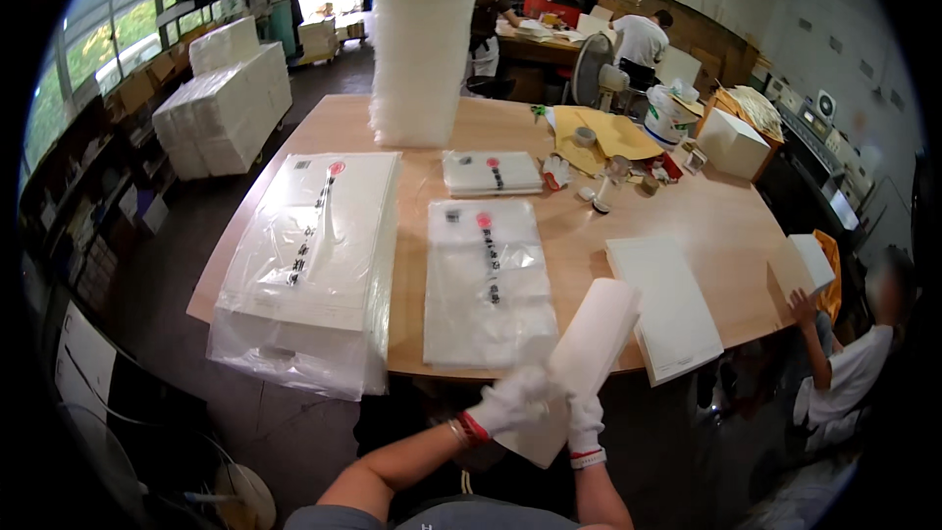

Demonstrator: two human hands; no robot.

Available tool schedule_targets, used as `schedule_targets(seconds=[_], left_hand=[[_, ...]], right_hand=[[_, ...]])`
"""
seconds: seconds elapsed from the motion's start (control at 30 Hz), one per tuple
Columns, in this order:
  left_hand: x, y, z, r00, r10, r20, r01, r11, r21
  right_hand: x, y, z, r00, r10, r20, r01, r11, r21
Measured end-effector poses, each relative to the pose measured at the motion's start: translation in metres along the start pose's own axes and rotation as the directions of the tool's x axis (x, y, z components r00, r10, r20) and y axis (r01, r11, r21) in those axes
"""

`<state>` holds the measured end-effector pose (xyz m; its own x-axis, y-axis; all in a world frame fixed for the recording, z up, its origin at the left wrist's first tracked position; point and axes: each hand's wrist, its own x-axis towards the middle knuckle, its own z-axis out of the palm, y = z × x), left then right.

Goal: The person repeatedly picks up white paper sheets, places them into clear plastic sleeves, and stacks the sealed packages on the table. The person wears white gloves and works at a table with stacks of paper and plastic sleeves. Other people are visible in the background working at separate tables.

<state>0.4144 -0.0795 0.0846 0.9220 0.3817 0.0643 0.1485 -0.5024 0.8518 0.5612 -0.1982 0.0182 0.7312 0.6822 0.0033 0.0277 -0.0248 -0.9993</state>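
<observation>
A curled sheaf of white paper (595, 332) stands tilted in front of me at the table's near edge. My left hand (512, 400), in a white glove with a red cuff, grips its left side; motion blurs the fingers somewhat. Closed round the lower right side of the sheaf is my right hand (586, 424), also gloved. Just beyond my left hand lies a pile of clear plastic bags (489, 280) with black and red print. To the right of the sheaf, a flat stack of white paper (665, 306) lies on the table.
Bagged paper (312, 236) overhangs the wooden table (746, 265) at left; a smaller bagged stack (493, 173) lies behind. A tall white stack (422, 49) rises at the far edge. Tape and a tub (669, 118) stand far right. A seated person (849, 363) handles a white block.
</observation>
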Motion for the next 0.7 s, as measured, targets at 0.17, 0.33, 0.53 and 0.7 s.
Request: schedule_targets(seconds=[0.17, 0.33, 0.53, 0.7], left_hand=[[0.017, -0.027, -0.107, 0.590, 0.250, -0.768, 0.394, 0.740, 0.544], [0.053, -0.092, -0.129, 0.803, -0.342, -0.488, 0.280, 0.939, -0.197], [0.036, 0.019, -0.006, 0.930, 0.222, -0.292, -0.098, 0.918, 0.385], [0.028, -0.052, -0.034, 0.836, 0.182, -0.518, 0.017, 0.934, 0.356]], right_hand=[[-0.011, -0.075, -0.021, 0.891, -0.327, 0.315, 0.426, 0.842, -0.331], [0.004, -0.103, 0.005, 0.731, -0.273, 0.626, 0.673, 0.444, -0.592], [0.063, 0.019, 0.000, 0.797, -0.112, 0.593, 0.575, 0.439, -0.690], [0.050, -0.064, 0.061, 0.986, 0.007, 0.168, 0.142, 0.498, -0.856]])
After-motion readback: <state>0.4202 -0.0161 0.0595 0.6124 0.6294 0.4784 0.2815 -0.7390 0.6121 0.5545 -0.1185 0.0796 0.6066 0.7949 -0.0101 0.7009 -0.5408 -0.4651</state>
